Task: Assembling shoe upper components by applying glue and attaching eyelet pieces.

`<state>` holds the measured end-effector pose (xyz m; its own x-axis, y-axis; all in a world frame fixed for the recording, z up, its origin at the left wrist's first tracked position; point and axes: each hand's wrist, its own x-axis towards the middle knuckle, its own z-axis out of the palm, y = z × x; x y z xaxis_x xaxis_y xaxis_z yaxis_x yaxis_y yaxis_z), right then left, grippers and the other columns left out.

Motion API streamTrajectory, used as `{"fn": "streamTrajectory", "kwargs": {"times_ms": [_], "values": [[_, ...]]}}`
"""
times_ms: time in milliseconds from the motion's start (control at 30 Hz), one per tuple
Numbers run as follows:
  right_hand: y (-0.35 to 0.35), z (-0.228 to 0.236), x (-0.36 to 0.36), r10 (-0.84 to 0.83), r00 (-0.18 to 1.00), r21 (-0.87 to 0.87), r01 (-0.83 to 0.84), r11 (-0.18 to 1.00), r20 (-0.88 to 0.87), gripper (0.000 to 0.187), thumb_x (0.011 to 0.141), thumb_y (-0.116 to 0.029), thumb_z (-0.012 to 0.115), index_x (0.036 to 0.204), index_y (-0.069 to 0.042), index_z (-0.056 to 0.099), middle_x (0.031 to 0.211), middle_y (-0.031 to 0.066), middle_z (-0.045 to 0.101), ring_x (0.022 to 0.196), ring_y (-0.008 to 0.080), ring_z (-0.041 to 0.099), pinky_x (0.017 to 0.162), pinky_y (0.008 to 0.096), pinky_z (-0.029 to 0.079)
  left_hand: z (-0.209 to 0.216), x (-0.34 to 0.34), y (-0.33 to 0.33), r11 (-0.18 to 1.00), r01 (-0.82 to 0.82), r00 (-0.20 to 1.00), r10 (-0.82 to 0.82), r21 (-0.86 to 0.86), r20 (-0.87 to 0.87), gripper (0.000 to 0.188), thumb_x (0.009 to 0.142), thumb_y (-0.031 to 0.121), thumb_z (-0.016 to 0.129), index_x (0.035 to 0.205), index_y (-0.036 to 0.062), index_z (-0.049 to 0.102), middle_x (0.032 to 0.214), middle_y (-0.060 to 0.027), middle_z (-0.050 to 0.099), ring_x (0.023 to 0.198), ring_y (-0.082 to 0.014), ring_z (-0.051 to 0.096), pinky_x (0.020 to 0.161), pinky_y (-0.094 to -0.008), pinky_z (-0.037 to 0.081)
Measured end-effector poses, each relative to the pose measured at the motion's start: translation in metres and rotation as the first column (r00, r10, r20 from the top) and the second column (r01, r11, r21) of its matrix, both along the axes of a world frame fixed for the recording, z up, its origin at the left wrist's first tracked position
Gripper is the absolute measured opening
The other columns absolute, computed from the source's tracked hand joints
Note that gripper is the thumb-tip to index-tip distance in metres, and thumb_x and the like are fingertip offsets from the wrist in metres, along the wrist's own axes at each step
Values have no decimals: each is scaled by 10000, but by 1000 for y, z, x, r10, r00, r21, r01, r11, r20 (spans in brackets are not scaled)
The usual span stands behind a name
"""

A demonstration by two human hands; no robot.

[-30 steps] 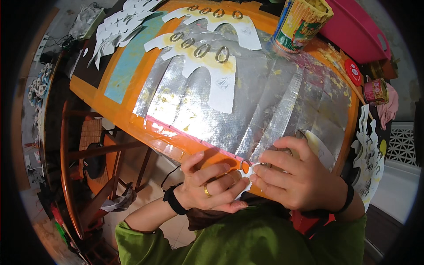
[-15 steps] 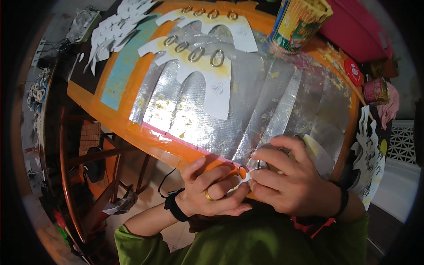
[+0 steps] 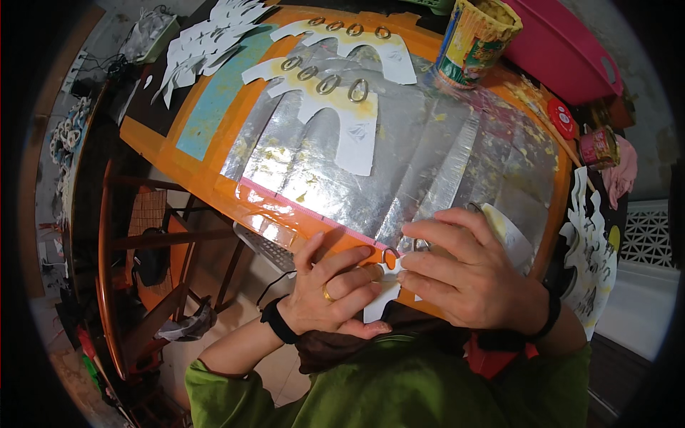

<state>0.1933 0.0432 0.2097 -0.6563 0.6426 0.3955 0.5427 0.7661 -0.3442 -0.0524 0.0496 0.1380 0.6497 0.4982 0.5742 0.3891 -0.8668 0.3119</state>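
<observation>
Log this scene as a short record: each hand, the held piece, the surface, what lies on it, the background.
Left hand: pinching a white piece
Right hand: fingertips on the same piece
Held piece: metal ring at its upper edge; partly hidden by fingers
Surface: silver sheet, orange border
On sheet: nearer cutout and farther cutout, both white, four rings each
Background: yellow-crusted tin; pink basin to its right

On my feed, a white cut-out piece [image 3: 380,304] sits between left hand [image 3: 334,294] and right hand [image 3: 467,278] — partly covered, its plain flap pointing toward the wearer. I see a rounded metal ring [image 3: 384,255] at its top — another ring [image 3: 421,244] just beside.
</observation>
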Motion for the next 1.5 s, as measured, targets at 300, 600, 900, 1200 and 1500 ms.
{"fn": "streamTrajectory", "kwargs": {"times_ms": [300, 600, 900, 1200, 1500], "values": [[3, -5, -3, -3, 999, -4, 3, 1000, -32, 108, 751, -128, 687, 701, -48, 634, 863, 38, 592, 1077, 265, 601, 977, 479, 456, -1, 3, 1, 998, -29, 999, 28, 63, 23, 422, 809, 657, 650, 970, 267, 667, 1019, 59, 618, 1115, -179, 587, 1107, -528, 282], [4, -5, -8, -50, 999, -65, 48, 997, -16, 121, 706, -119, 648, 623, -60, 582, 811, 37, 560, 1038, 260, 614, 979, 484, 455, -5, 5, 1, 996, -69, 994, 63, 60, 90, 366, 820, 642, 654, 941, 297, 636, 946, 92, 598, 1038, -136, 618, 1085, -473, 265], [6, -8, -8, -61, 997, -151, 53, 987, -50, 149, 695, -126, 665, 611, -46, 571, 819, 39, 571, 1047, 264, 608, 984, 480, 452, -4, 5, 2, 994, -81, 996, 78, 73, 49, 359, 805, 633, 686, 933, 304, 623, 957, 92, 602, 1024, -118, 622, 1069, -440, 257], [8, -5, 0, 1, 1000, -158, 0, 987, 7, 120, 684, -106, 710, 800, -79, 696, 933, 59, 621, 1080, 314, 612, 945, 521, 474, -2, 10, 2, 995, -89, 993, 85, 39, 85, 405, 791, 635, 702, 935, 261, 646, 1004, 75, 634, 1055, -150, 625, 1078, -399, 296], [18, 10, 9, -203, 955, -357, 116, 927, -217, 238, 760, -53, 742, 991, -28, 691, 1102, 111, 568, 1121, 323, 537, 918, 430, 462, 3, 3, 5, 999, -53, 984, 55, -12, 169, 552, 717, 710, 705, 992, 231, 696, 1185, -50, 582, 1147, -284, 516, 1073, -488, 319]]}}
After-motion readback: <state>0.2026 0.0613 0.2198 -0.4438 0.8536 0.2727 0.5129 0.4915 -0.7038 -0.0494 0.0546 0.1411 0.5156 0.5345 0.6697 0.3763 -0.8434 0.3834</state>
